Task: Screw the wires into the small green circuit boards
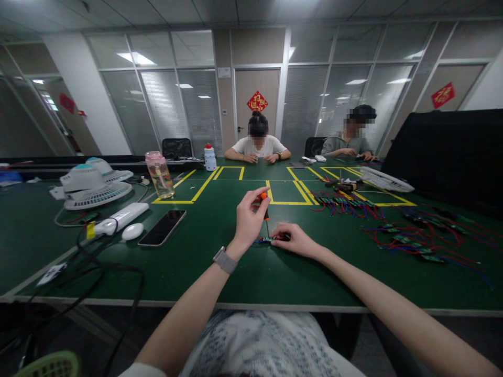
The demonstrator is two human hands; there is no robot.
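Observation:
My left hand point(250, 215), with a grey watch on its wrist, grips an orange-and-black screwdriver point(266, 213) by the handle. The shaft points down, and its tip meets a small green circuit board point(265, 241) on the table. At the board's right end, my right hand point(291, 238) is closed with its fingertips on the board's edge. Something dark red shows under the right fingers, perhaps wires. Much of the board is hidden by my hands.
Several circuit boards with red and blue wires point(408, 238) lie to the right, near a black monitor point(451, 157). Leftward are a phone point(163, 228), a white mouse point(132, 231), a power strip point(121, 219), fans point(92, 183) and a bottle point(160, 175). Two people sit across the green table point(220, 277).

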